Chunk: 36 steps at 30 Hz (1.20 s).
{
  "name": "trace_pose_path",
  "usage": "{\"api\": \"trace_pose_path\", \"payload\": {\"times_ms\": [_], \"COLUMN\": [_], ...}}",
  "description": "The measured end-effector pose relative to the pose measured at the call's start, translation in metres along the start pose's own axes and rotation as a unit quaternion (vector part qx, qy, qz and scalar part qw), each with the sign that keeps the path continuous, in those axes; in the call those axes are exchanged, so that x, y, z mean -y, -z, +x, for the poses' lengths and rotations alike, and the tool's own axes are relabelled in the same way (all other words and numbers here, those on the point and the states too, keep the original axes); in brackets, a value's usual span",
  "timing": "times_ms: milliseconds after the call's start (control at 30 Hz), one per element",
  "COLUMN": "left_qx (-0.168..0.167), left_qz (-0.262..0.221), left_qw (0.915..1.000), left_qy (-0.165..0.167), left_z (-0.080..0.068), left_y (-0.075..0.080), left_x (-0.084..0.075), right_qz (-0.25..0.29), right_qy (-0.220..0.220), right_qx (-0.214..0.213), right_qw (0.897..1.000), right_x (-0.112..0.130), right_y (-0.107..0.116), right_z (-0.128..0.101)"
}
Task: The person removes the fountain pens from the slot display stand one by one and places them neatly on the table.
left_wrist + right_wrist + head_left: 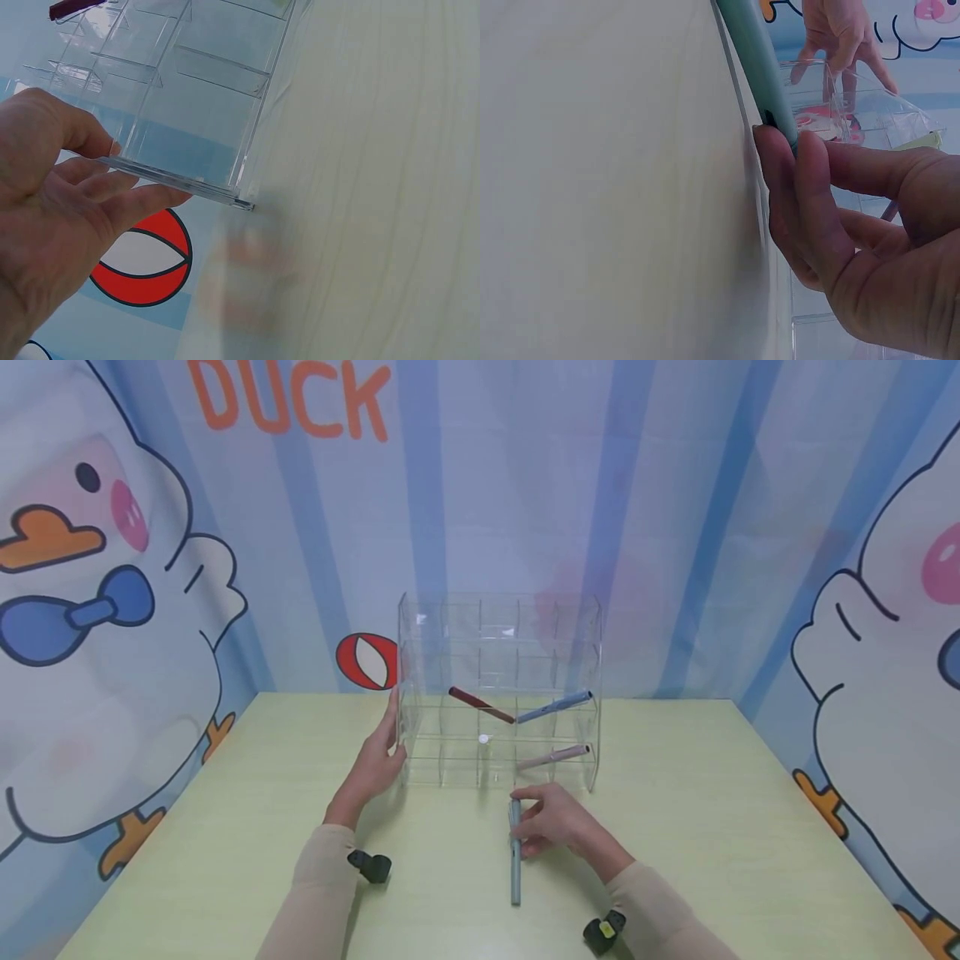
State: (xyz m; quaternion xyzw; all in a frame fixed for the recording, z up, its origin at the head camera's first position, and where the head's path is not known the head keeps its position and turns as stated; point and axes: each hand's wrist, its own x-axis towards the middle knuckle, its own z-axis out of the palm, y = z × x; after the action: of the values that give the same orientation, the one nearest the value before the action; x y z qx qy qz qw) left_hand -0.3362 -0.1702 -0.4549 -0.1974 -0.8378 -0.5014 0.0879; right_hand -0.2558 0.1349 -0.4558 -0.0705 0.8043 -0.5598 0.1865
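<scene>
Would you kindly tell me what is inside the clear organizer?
The organizer holds a red pen, a blue pen and a pink pen. The other compartments look empty, though glare hides some.

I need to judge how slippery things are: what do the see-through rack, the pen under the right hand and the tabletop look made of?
The rack looks like clear acrylic or similar hard plastic: transparent, glossy, with sharp flat edges. The pen under the right hand seems smooth plastic, matte grey-blue to teal. The tabletop looks like pale green laminate with faint printed grain, low sheen. The left hand rests against the rack's side.
</scene>
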Motion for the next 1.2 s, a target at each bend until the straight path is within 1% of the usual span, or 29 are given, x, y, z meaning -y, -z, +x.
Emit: {"api": "trace_pose_path", "payload": {"times_ms": [167,433,800,967,1200], "left_qx": [0.000,0.003,0.002,0.002,-0.001], "left_qz": [0.002,-0.001,0.003,0.002,0.006], "left_qw": [1.0000,1.0000,1.0000,1.0000,0.9999], "left_qy": [-0.001,-0.002,-0.005,-0.008,-0.014], "left_z": [-0.0001,-0.0020,-0.0005,-0.0008,0.0000], "left_y": [0.0002,0.0013,0.0006,0.0003,-0.0001], "left_x": [-0.0001,-0.0019,0.0011,0.0015,0.0036], "right_qz": [-0.004,-0.026,-0.045,-0.043,-0.044], "right_qy": [0.002,0.006,0.020,0.021,0.016], "right_qx": [0.005,0.004,0.007,0.010,0.004], "right_qw": [1.000,1.000,0.999,0.999,0.999], "right_x": [0.0009,-0.0014,-0.0026,-0.0028,-0.0022], "right_y": [-0.0001,-0.0011,-0.0030,-0.0034,-0.0047], "right_z": [-0.0017,-0.0010,-0.0024,-0.0024,-0.0006]}}
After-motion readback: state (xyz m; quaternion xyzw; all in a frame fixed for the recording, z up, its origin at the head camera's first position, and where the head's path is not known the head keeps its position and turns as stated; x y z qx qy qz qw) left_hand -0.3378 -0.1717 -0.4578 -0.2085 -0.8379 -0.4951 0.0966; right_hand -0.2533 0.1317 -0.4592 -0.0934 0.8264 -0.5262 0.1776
